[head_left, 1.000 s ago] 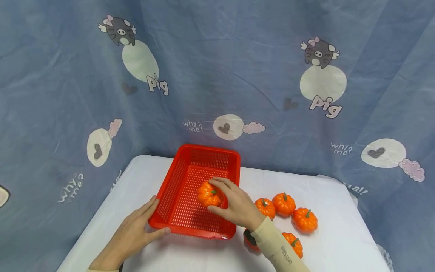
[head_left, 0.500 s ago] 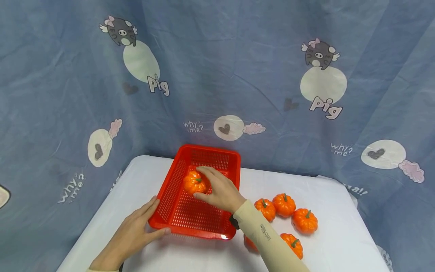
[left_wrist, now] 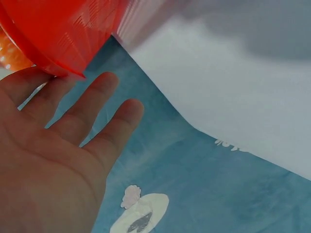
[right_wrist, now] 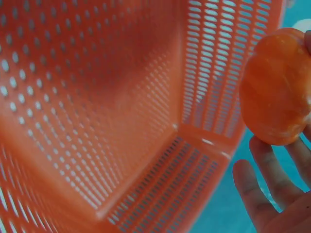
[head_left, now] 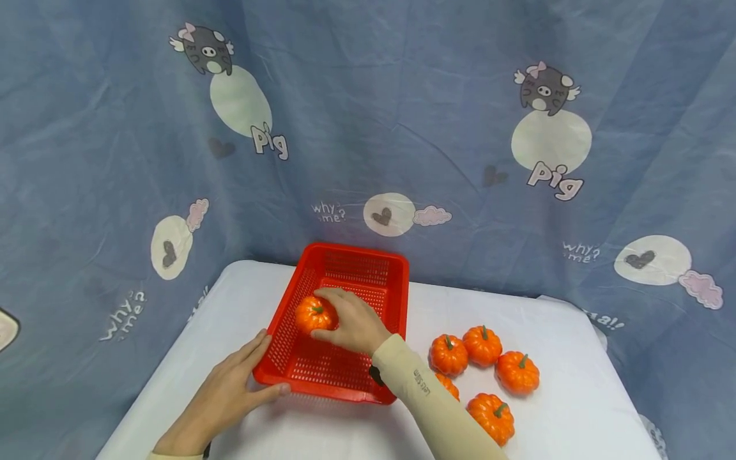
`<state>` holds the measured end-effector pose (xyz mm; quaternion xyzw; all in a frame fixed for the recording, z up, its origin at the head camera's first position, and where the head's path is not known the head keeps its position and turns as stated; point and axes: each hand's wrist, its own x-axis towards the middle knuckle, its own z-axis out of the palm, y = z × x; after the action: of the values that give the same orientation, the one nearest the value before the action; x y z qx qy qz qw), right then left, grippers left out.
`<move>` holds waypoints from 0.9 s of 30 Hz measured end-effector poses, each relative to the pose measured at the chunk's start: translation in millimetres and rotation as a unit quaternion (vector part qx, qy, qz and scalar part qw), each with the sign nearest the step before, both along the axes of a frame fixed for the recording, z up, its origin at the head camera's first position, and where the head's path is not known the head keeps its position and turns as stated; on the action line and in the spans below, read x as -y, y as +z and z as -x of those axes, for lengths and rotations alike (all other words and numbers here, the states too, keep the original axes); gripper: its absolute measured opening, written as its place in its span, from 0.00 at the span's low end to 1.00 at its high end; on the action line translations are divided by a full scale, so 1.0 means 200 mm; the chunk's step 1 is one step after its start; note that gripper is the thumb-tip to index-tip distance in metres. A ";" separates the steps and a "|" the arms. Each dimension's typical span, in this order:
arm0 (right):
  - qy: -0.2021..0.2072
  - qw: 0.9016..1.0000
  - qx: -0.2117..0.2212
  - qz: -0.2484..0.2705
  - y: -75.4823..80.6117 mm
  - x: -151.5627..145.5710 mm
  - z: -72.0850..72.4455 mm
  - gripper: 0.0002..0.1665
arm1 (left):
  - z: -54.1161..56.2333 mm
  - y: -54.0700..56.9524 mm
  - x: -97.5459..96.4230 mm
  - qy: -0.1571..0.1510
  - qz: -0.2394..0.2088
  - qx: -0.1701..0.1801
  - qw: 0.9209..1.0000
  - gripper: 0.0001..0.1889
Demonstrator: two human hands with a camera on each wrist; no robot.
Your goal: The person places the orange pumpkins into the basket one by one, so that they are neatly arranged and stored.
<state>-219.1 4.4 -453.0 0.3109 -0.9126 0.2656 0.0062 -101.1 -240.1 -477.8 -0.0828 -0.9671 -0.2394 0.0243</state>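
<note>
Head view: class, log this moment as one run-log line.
right hand: holds pumpkin over basket | left hand: touches basket | table: five more pumpkins, right of basket

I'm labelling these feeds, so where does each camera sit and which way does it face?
Head: on the person's head, facing forward and down at the red basket, loose pumpkins and blue curtain; left hand, right hand and sleeves show.
Left wrist: on that wrist, facing past the palm toward the basket's edge and white table.
Right wrist: on that wrist, facing into the basket; fingers show at the held pumpkin.
Shared: head and right wrist both show the held pumpkin.
</note>
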 end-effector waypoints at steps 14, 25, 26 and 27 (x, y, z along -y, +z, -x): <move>0.028 0.995 0.028 -0.092 -0.13 0.09 -0.01 0.44 | 0.01 0.00 0.00 -0.005 -0.005 0.004 1.000 0.61; 0.045 0.989 0.041 -0.132 -0.16 0.14 -0.02 0.43 | 0.00 0.00 0.00 -0.002 -0.011 0.012 1.000 0.61; 0.045 0.988 0.044 -0.138 -0.16 0.14 -0.03 0.43 | 0.00 0.00 0.00 -0.002 -0.012 0.013 1.000 0.61; 0.045 0.988 0.046 -0.144 -0.17 0.14 -0.03 0.43 | 0.00 0.00 0.00 -0.003 -0.013 0.015 1.000 0.61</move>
<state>-213.8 -22.6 -487.2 0.3365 -0.9257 0.1458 -0.0929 -102.0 -239.9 -477.9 -0.0817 -0.9639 -0.2531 0.0105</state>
